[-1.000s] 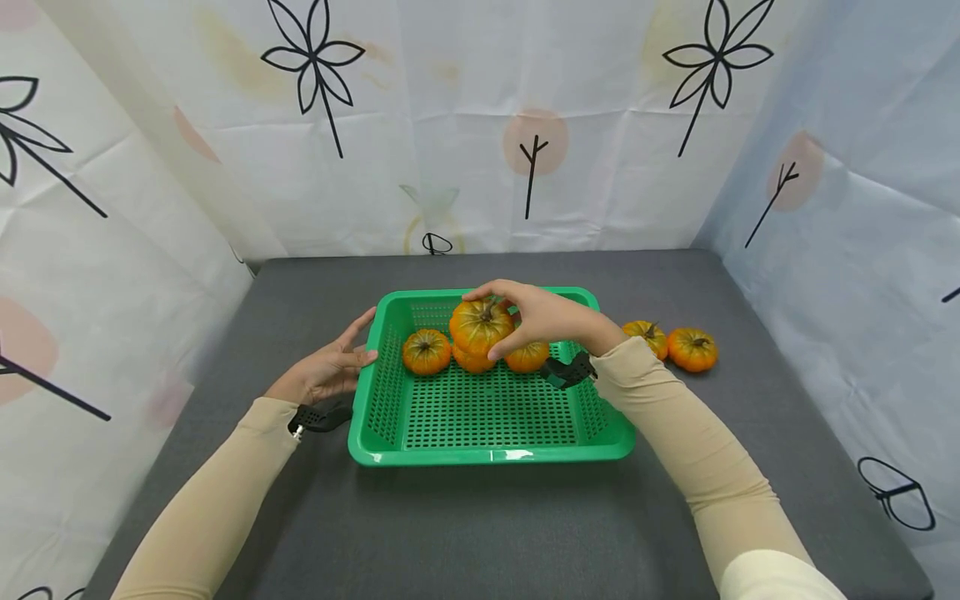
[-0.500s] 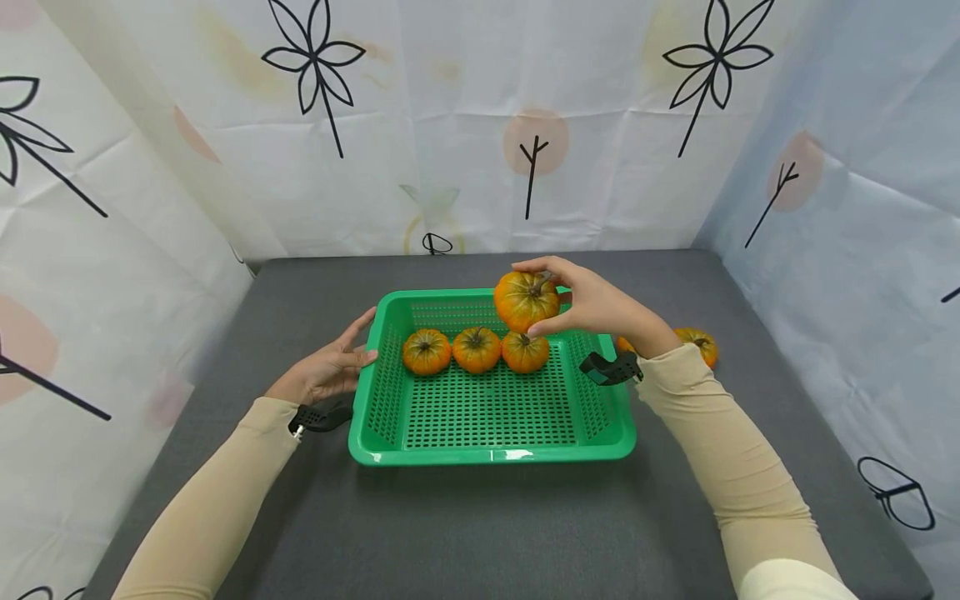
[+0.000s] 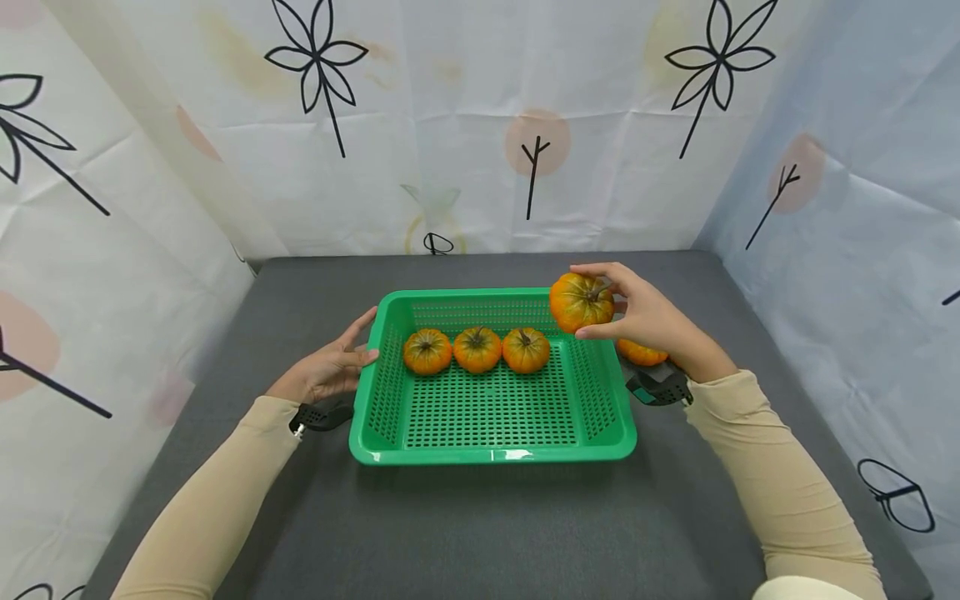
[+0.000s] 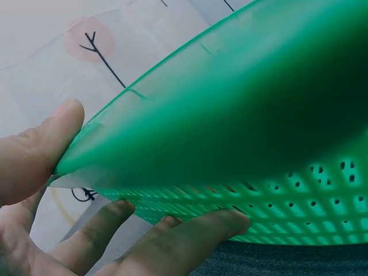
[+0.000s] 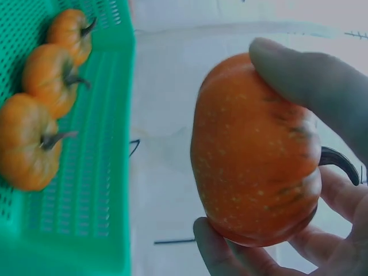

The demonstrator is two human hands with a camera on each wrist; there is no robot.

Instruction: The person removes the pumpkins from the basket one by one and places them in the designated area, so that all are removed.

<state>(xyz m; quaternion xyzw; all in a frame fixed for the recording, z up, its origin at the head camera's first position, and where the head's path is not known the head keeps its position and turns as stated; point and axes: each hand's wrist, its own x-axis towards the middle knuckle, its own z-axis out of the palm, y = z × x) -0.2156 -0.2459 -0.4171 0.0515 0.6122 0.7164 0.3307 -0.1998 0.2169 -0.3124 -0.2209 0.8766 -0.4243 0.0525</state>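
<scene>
My right hand [image 3: 651, 318] holds a small orange pumpkin [image 3: 579, 302] over the right back corner of the green plastic basket [image 3: 491, 456]. The right wrist view shows the thumb on one side of that pumpkin [image 5: 253, 155] and fingertips on the other, its dark stem toward the palm. At the basket's left side, my left hand [image 3: 324, 367] grips the rim. Its thumb [image 4: 66, 129] lies on the rim and its fingers spread against the perforated wall [image 4: 310, 213] below. Inside, three more pumpkins stand in a row: left [image 3: 427, 352], middle [image 3: 477, 349] and right [image 3: 526, 350].
Another pumpkin [image 3: 642, 352] sits on the grey table [image 3: 495, 533] right of the basket, partly hidden by my right hand. Patterned white cloth walls [image 3: 465, 125] enclose the table at the back and sides. Black bands circle both wrists.
My right hand has carried its pumpkin from over the row rightward to the basket's right back corner, uncovering the middle pumpkin. My left hand and the basket have stayed put.
</scene>
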